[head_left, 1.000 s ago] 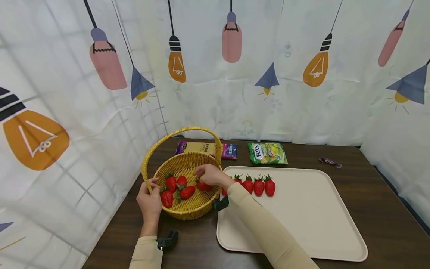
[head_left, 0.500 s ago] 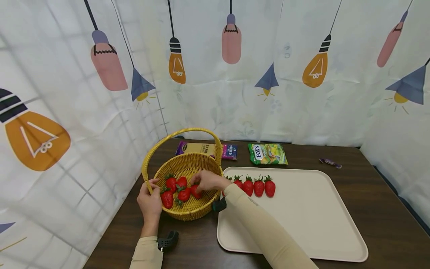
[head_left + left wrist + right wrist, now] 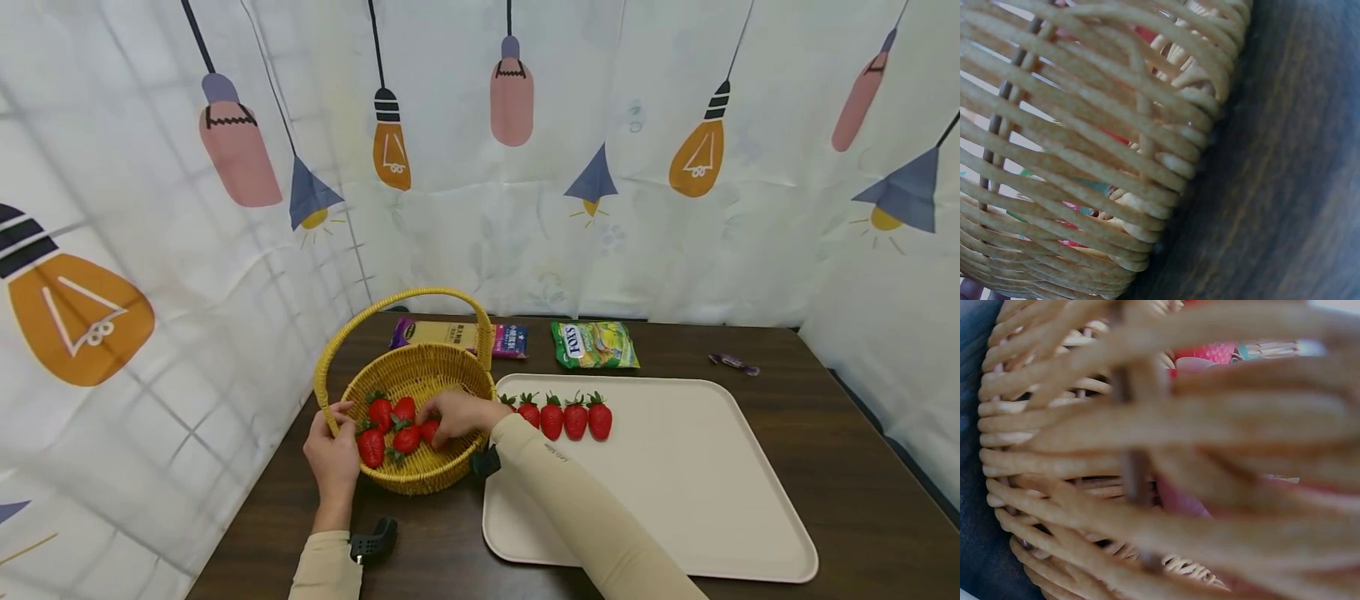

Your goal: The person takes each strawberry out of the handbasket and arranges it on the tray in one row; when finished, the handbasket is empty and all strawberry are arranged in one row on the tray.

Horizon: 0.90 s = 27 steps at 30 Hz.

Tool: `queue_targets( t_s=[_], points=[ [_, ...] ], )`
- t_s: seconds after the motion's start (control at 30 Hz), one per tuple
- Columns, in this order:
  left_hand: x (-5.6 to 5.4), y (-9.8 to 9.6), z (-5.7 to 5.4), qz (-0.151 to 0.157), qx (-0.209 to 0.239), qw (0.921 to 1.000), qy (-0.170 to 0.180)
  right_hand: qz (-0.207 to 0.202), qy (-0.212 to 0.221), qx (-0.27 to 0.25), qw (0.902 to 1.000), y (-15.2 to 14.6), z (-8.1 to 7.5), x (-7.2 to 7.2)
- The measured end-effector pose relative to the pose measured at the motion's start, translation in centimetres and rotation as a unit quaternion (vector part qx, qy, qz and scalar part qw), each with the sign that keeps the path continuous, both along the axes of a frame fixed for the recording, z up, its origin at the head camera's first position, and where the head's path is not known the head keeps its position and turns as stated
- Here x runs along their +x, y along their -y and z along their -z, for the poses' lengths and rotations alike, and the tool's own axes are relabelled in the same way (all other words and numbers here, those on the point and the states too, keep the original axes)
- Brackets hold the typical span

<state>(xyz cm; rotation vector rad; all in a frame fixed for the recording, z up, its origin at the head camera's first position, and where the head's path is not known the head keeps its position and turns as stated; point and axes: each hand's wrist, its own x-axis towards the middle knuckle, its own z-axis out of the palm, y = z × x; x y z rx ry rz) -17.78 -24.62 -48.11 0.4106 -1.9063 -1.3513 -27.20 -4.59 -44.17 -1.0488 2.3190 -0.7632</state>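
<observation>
Yellow wicker basket (image 3: pixel 417 485) stands just left of the cream tray (image 3: pixel 660 492); the left hand (image 3: pixel 332 457) grips its rim, while inside it the right hand (image 3: pixel 457 414) pinches one strawberry (image 3: pixel 429 431) near four others.

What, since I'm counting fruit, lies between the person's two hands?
Five visible red strawberries inside the round yellow woven basket, the rightmost at the right hand; the head view shows this.

Ten strawberries (image 3: pixel 371 449) show, with one basket (image 3: pixel 420 482), one tray (image 3: pixel 660 475), one green packet (image 3: pixel 596 345) and one purple wrapper (image 3: pixel 733 363).
</observation>
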Motion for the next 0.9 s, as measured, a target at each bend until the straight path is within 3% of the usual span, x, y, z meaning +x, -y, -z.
queue_targets(
  t_s=[0.17, 0.4, 0.57, 0.7, 0.9],
  points=[
    [-0.01, 0.13, 0.04, 0.001, 0.001, 1.0, -0.003, -0.027, -0.012, 0.005, 0.9995, 0.13, 0.03, 0.06],
    [0.03, 0.11, 0.04, 0.002, 0.002, 1.0, -0.003, -0.003, 0.05, -0.055, 0.9972, -0.13, -0.11, -0.03],
    [-0.06, 0.15, 0.06, 0.005, 0.001, 1.0, -0.005, -0.001, 0.072, -0.088, 0.9935, -0.27, -0.17, 0.04],
    [-0.02, 0.19, 0.1, 0.005, 0.001, 0.9999, -0.009, 0.0, 0.068, -0.101, 0.9925, -0.37, -0.41, 0.21],
    [0.09, 0.12, -0.04, 0.009, 0.003, 0.9999, -0.012, -0.004, 0.027, -0.107, 0.9939, -0.7, -0.77, 0.42]
  ],
)
